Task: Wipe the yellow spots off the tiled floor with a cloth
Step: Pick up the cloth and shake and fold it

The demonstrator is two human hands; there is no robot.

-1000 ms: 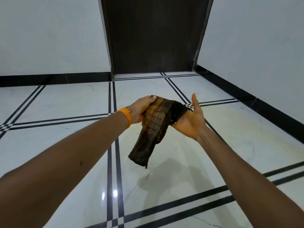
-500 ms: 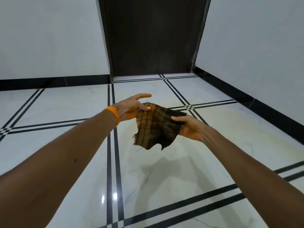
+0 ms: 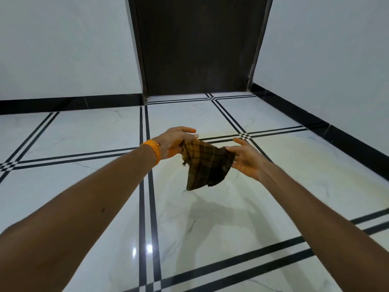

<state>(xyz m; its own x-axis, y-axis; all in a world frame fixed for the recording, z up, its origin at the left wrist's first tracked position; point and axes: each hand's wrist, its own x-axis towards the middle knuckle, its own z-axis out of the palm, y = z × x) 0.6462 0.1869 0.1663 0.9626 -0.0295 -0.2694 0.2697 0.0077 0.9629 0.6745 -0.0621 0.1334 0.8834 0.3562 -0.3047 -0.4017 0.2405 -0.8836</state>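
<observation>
A dark brown checked cloth [image 3: 205, 164] with yellow lines hangs in the air between both hands, above the floor. My left hand [image 3: 175, 142], with an orange band on the wrist, pinches its left upper corner. My right hand [image 3: 246, 158] pinches its right upper corner, other fingers spread. The white marble tiled floor [image 3: 101, 131] carries faint yellowish smears [image 3: 280, 152] on the tile to the right of and below the hands; a pale yellow ring also curves under the cloth.
Black double lines cross the floor in a grid. A dark wooden door [image 3: 200, 45] stands shut straight ahead. White walls with a black skirting [image 3: 328, 123] close the left and right sides.
The cloth went from a bunched hanging strip to a sheet spread between both hands. Both hands moved apart and the view lifted slightly toward the door.
</observation>
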